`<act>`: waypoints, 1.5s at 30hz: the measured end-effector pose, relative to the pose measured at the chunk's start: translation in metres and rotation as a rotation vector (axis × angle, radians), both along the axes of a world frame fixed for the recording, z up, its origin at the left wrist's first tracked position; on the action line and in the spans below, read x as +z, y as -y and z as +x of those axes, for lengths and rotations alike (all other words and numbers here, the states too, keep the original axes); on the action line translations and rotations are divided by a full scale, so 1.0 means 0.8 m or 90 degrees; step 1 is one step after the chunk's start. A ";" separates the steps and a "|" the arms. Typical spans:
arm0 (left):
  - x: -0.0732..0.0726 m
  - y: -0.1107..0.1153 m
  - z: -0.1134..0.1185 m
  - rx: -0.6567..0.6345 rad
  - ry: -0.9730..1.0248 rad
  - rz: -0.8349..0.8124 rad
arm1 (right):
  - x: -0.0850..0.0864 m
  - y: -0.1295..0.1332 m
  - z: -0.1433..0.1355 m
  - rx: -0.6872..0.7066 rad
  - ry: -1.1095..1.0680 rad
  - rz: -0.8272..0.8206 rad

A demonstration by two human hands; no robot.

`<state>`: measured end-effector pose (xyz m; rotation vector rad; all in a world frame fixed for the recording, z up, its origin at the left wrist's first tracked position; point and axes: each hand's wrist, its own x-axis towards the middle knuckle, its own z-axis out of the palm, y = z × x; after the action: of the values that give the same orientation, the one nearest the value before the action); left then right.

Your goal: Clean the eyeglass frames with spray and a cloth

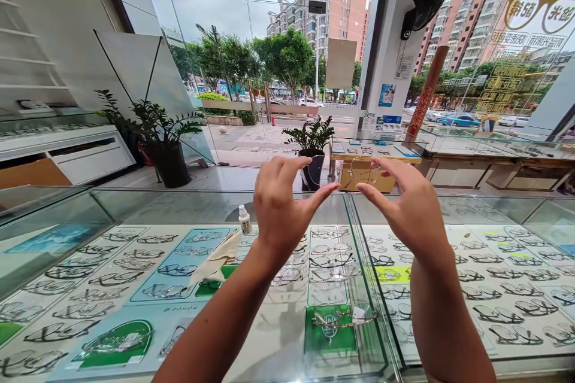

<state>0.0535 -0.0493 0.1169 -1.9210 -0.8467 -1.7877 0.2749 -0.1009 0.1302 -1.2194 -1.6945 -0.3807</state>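
Note:
Up at arm's length, in front of the window, I hold a pair of thin-rimmed, clear glasses [365, 182]. My left hand [281, 203] pinches the left lens between thumb and forefinger, at its lower and upper edges. In the same way my right hand [411, 206] grips the right rim. The bridge between the lenses is too faint to make out. Below, on the glass counter, lie another pair of glasses [344, 317], a small white bottle [245, 219] and a cream cloth [220, 260].
Under the counter's glass top [265, 350] sit rows of glasses. Beyond it stand potted plants [168, 158], one by each side of the glass door [265, 72]. More display cases [476, 158] line the right. A black wall fan [429, 0] hangs from the pillar.

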 end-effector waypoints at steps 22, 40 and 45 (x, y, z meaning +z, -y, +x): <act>-0.018 -0.045 0.000 -0.106 0.075 0.024 | -0.003 -0.012 -0.025 0.054 -0.030 0.125; -0.011 -0.030 -0.002 -0.111 0.073 0.036 | -0.004 -0.032 0.001 0.209 -0.337 -0.040; -0.013 -0.038 -0.002 -0.143 0.084 0.007 | -0.001 -0.027 -0.003 0.271 -0.351 -0.055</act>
<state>0.0520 -0.0189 0.1063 -1.9752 -0.6817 -2.0643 0.2723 -0.0792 0.1295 -0.8805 -1.4350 0.2715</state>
